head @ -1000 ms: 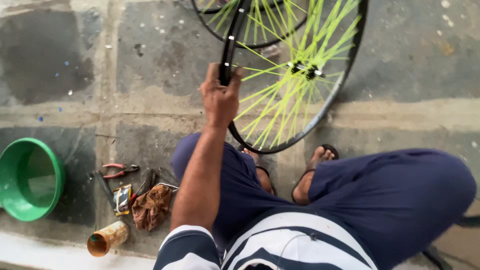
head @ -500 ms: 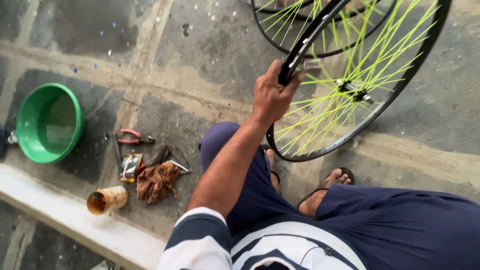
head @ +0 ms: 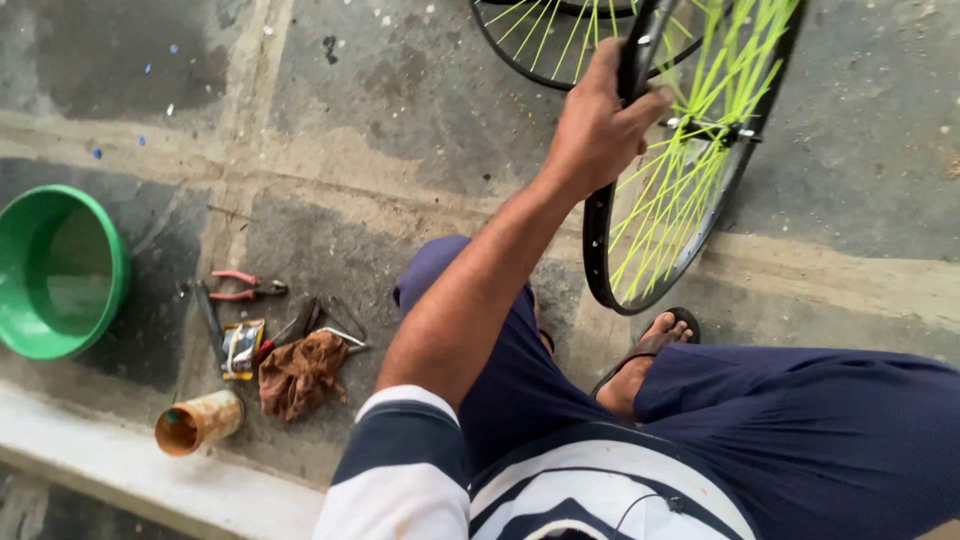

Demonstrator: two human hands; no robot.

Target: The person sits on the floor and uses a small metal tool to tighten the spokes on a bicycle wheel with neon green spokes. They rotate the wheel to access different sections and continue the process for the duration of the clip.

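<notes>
Neon-yellow spokes fan out inside the black bicycle wheel (head: 690, 160), which stands upright on the stone floor (head: 400, 120) just ahead of the seated person's sandalled foot (head: 650, 350). The left hand (head: 600, 125) is wrapped tight round the upper part of the black rim — fingers curled over the far side, thumb near — seemingly to keep the wheel from tipping or rolling while it rests on its lower edge. The right hand does not show, so whether it holds anything cannot be told. A second wheel (head: 540, 45) lies behind, partly cut off at the top. Off to the left, within arm's reach, sit a green basin (head: 60, 270), red-handled pliers (head: 245, 290), a brown rag (head: 300, 372), a small packet (head: 243, 347) and a rusty can (head: 200, 422) lying on its side — a working kit kept close.
</notes>
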